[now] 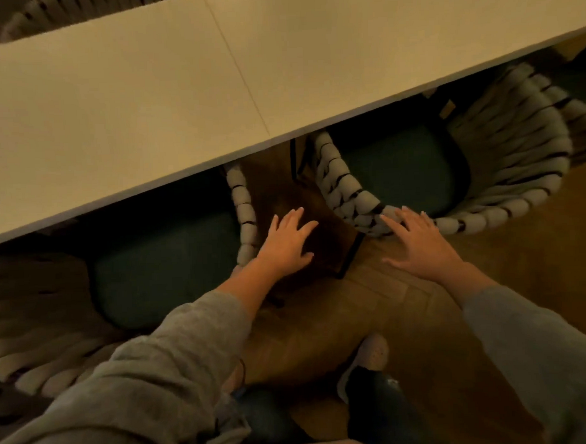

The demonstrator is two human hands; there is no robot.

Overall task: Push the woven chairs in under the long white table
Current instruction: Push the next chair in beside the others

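The long white table (pixel 181 102) runs across the upper view. Two woven chairs with dark green seats stand partly under its near edge. The left chair (pixel 48 296) fills the lower left; its woven arm rises beside my left wrist. The right chair (pixel 502 168) curves round at the right. My left hand (pixel 285 242) hovers open, fingers spread, over the gap between the chairs, holding nothing. My right hand (pixel 418 240) is open too, its fingertips at the woven rim of the right chair; I cannot tell if they touch it.
A wooden floor (pixel 371 305) shows between the chairs, with a dark table leg (pixel 351 256) standing in the gap. My shoe (pixel 369 355) and jeans are at the bottom. Another woven chair (pixel 45 14) shows beyond the table's far edge.
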